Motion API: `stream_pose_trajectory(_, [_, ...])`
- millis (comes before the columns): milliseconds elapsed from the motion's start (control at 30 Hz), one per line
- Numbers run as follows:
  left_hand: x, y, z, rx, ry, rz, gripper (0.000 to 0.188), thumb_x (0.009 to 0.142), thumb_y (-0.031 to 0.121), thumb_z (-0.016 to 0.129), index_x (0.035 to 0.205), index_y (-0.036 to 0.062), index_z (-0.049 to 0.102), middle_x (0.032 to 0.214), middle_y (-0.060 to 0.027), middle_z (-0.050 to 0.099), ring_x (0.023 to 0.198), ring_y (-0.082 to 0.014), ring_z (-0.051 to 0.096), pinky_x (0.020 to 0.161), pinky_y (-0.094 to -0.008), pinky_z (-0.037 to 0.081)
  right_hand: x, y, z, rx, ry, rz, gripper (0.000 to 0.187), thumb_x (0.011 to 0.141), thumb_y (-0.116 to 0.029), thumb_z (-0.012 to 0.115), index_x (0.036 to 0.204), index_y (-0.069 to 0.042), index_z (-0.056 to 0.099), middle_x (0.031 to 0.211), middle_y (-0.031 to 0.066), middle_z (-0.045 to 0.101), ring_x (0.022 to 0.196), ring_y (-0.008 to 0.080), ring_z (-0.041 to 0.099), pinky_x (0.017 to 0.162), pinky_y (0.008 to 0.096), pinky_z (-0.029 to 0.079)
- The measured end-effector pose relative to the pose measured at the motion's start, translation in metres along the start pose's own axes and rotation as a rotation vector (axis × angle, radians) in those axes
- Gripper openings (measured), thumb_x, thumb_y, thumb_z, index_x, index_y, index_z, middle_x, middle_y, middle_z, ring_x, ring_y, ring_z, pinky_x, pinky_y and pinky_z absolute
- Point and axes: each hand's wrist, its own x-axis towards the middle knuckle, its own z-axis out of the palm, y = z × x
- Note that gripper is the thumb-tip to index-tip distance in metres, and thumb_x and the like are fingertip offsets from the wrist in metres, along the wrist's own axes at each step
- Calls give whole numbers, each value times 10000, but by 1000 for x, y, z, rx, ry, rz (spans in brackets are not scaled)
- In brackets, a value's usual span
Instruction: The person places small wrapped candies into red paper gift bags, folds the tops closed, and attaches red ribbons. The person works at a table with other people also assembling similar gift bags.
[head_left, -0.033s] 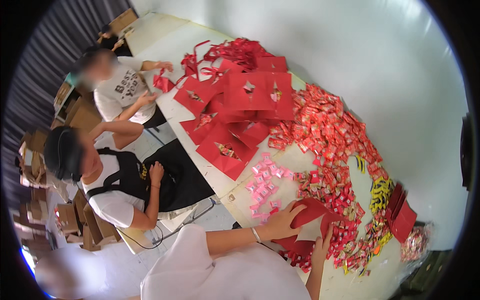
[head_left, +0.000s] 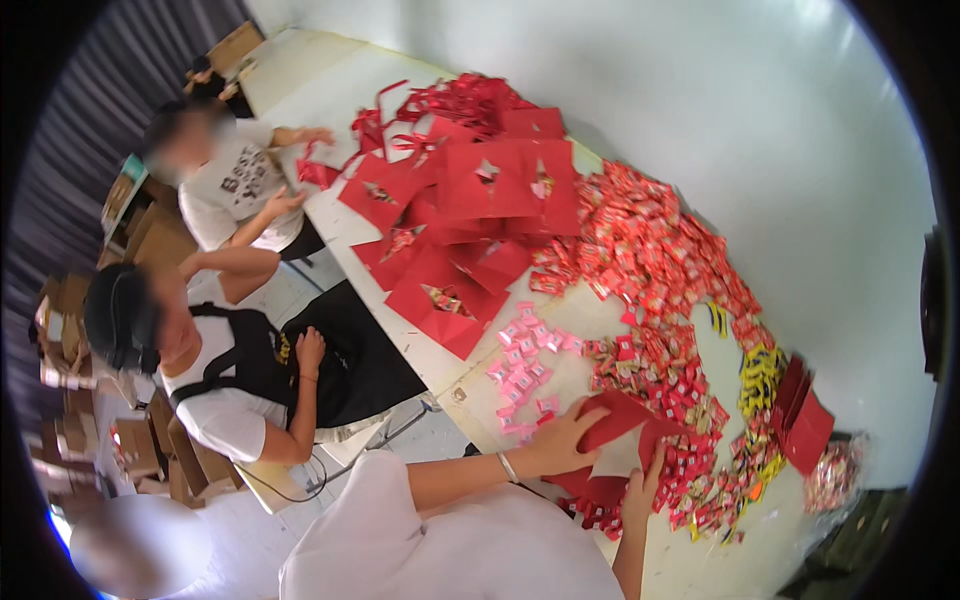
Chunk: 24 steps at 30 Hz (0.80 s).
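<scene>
Since the earlier frame only the head view has shifted slightly: left hand [head_left: 562,445] and right hand [head_left: 640,490] hold the red paper box [head_left: 622,412] between their fingers. Pink sweets [head_left: 520,380] lie just beyond the left fingers; red sweets [head_left: 690,485] crowd the right.

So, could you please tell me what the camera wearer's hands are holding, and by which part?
An open red paper packet: the left hand grips its left side, and the right hand holds its lower right edge.

- Head camera: worn above the fingers [head_left: 578,424], facing down.
- Range: near the fingers.
- Field: wide fisheye, reaching past the fingers to wall [head_left: 760,130] and curtain [head_left: 85,120].
</scene>
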Motion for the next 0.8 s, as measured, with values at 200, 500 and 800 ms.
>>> stream_pose_trajectory(200, [17, -19, -7, -258, -26, 23, 638, 694, 126, 659, 1267, 43, 391, 1260, -193, 415, 1193, -329, 407, 1002, -386, 342, 8, 28, 6, -95, -21, -54, 599, 795, -65, 443, 1364, 29, 282, 1380, 220, 346, 1289, 294, 332, 1057, 342, 252])
stream_pose_trajectory(500, [21, -41, -10, -270, -132, -110, 702, 683, 75, 684, 1296, 52, 344, 1276, -154, 382, 1167, -279, 414, 891, -356, 427, 23, 21, 9, 33, -110, 72, 620, 818, -107, 539, 1385, -77, 291, 1360, 162, 366, 1206, 244, 414, 943, 342, 402])
stream_pose_trajectory(800, [49, -24, -19, -197, -92, -181, 659, 668, 120, 705, 1281, 82, 466, 1264, -221, 396, 1124, -338, 464, 954, -362, 385, 63, 21, -7, -26, -400, 155, 599, 867, -299, 546, 1352, -44, 304, 1202, 187, 468, 1033, 243, 525, 853, 343, 442])
